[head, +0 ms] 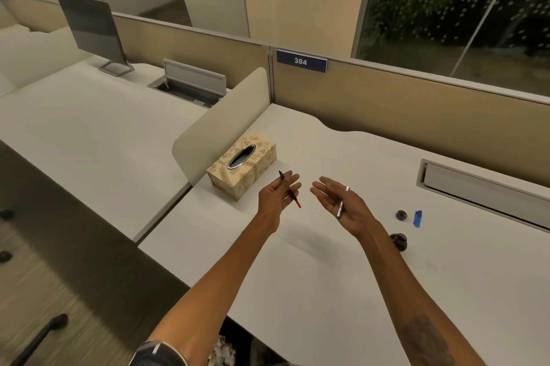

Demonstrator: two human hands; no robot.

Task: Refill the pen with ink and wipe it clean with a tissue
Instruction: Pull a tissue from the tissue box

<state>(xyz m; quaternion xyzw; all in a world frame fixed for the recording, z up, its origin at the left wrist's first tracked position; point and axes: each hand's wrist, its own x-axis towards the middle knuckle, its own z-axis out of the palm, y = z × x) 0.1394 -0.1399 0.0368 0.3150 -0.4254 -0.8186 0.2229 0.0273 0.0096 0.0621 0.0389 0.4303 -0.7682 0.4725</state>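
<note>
Far left, a monitor (95, 32) stands on the neighbouring desk, beyond a low divider panel (220, 124). Just right of the divider, a patterned tissue box (242, 167) sits on the white desk (327, 276) — oval slot on top, no tissue sticking out that I can see.

Left hand (278, 194) is raised above the desk just beside the box, palm turned inward, fingers mostly straight. It grips a thin pen part (290, 189) — dark tip pointing up and away, red end pointing down — pinched between the fingers, not a full fist.

Right hand (342, 202) is close by, not touching the left. Palm up, fingers loosely spread, a silvery pen barrel (340, 209) lying across the palm under the thumb; light hold, hand mostly open around it. A ring shows on one finger.

Further right on the desk: a small dark round cap (401, 214), a blue lighter (418, 218) just beside it, and a dark ink bottle (398, 240) nearer the right forearm, partly hidden by it. Far right, a cable tray (482, 187) set into the desk.
</note>
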